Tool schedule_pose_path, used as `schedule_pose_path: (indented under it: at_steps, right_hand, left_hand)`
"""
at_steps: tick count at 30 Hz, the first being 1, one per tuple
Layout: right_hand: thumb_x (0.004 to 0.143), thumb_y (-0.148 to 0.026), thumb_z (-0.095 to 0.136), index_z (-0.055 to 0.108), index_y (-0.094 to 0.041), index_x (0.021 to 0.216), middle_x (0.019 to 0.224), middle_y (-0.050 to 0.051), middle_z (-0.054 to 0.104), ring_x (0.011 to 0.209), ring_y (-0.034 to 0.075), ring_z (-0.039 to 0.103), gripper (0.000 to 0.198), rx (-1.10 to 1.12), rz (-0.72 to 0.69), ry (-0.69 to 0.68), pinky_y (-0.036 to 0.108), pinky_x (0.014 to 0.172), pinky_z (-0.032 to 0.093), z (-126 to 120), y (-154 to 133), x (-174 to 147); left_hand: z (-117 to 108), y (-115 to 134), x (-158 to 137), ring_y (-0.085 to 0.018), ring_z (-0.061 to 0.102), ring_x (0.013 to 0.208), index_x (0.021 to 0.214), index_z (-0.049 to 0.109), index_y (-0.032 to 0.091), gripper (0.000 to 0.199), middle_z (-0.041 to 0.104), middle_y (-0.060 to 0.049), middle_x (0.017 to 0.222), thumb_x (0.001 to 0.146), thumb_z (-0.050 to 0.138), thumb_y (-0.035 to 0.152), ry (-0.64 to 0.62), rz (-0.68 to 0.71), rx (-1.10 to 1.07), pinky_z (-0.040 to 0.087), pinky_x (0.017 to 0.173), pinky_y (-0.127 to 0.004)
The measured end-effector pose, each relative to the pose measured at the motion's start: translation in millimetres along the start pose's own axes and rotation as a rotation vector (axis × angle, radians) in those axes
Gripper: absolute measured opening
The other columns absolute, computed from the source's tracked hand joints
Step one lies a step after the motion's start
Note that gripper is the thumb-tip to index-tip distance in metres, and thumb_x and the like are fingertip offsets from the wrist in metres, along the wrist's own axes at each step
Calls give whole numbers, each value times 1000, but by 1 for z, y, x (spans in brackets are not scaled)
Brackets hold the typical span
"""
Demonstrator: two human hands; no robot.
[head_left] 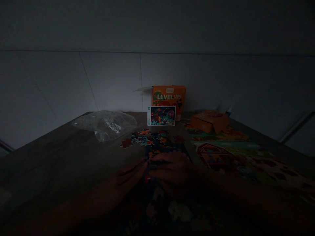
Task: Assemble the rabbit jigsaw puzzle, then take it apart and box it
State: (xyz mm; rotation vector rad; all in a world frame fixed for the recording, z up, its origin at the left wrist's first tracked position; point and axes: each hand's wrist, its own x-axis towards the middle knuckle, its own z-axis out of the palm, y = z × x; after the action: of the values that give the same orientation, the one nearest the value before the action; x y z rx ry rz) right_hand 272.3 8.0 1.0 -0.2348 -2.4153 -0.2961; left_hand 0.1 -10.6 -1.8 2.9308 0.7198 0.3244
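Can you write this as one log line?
left hand: at puzzle | right hand: at puzzle | picture card: before orange box | plastic bag: left of card

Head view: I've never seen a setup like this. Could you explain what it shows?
There is no machine here, only a person's bare left hand and right hand. The one picture, very dark, comes from a camera worn on that person's head, looking forward and down. Both hands are at a dark-blue jigsaw on a table; it is too dark to tell whether either grip holds a piece. Beyond them lie loose puzzle pieces, with a clear plastic bag to the left. A picture card stands in front of an orange box. To the right are an orange carton and a colourful barn picture.
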Motion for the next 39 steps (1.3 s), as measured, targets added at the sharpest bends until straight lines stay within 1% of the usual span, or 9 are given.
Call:
schedule_pose_path:
  at_steps: [6,9,13,19,22,25,27,35,39]
  right_hand:
    - [90,-22,48,69,-14,84,72,6,63,69,17,54,23,16,272,-92,29,64,45,9,8,-2]
    - [91,-21,47,59,-16,62,58,2,54,60,15,45,32,-19,233,-120,31,68,42,13,12,-4]
    - [92,-21,47,55,-16,57,56,1,51,59,14,42,35,-31,225,-139,32,68,38,17,16,-7]
    - [89,-19,48,57,-15,61,60,2,53,61,14,45,30,-30,294,-141,32,70,40,18,14,-5]
    - [87,-20,51,67,-13,81,79,8,63,79,20,54,18,-111,498,-113,37,80,44,18,14,-5]
    - [87,-26,57,65,-14,116,115,16,62,108,29,52,34,-218,715,-101,49,95,40,21,20,-11]
    - [88,-30,58,64,-16,122,127,16,58,115,30,51,38,-211,765,-154,53,99,37,23,25,-15]
    - [91,-28,59,69,-17,91,99,9,68,98,24,58,15,-113,711,-164,44,91,44,25,33,-16]
    - [85,-25,65,63,-17,95,97,8,65,94,23,57,13,-60,757,-103,40,85,47,26,33,-17]
  left_hand:
    - [8,-30,-2,-34,25,145,155,16,25,67,22,-11,160,98,46,44,6,-253,78,35,113,-54]
    - [9,-52,-1,-34,18,147,155,15,23,66,16,-12,161,100,42,47,76,-385,122,30,114,-57]
    - [9,-66,1,-35,18,147,155,17,23,68,15,-11,161,99,41,53,34,-447,138,25,116,-57]
    - [11,-64,-1,-34,25,145,152,28,23,60,24,-12,159,100,40,50,77,-412,183,32,113,-55]
    - [5,-53,-1,-36,29,143,149,37,20,61,30,-13,157,97,47,50,102,-398,131,34,112,-56]
    - [-6,-31,1,-34,25,145,151,32,25,62,34,-8,156,95,54,41,31,-194,7,34,114,-53]
    - [-12,-15,3,-33,23,146,152,26,32,66,29,-2,158,93,57,37,-113,15,-53,29,117,-54]
    - [-22,-4,6,-31,18,147,153,23,32,66,23,0,159,96,54,40,-215,81,-124,24,118,-54]
    - [-21,-4,6,-32,20,146,153,23,31,68,23,-2,159,95,56,39,-201,73,-115,25,118,-54]
